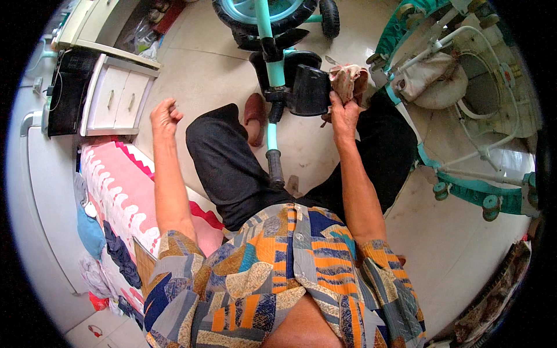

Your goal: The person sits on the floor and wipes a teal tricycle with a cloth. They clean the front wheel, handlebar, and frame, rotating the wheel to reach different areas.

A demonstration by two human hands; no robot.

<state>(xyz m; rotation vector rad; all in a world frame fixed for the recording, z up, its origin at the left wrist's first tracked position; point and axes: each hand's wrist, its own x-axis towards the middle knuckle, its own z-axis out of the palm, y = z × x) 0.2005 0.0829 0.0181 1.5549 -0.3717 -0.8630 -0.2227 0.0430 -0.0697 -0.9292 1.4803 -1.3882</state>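
Between my knees stands a child's tricycle with a turquoise frame [275, 73], its black-gripped handlebar [275, 167] pointing towards me. My right hand [345, 114] is closed around a stained, pinkish-white cloth [346, 80], right beside a black plastic basket [310, 90] on the tricycle. Whether the cloth touches the basket is hard to tell. My left hand [165, 115] is raised on the left, fingers curled and apart from the tricycle; no object shows in it. A large wheel [265, 28] with a black tyre lies at the top of the view.
A baby walker [478, 174] with turquoise rails and casters lies tipped at the right. At the left are a low white cabinet [115, 98] and a bed with a pink and white cover [126, 187], clothes [119, 250] along its side. A red slipper [254, 108] is on my foot.
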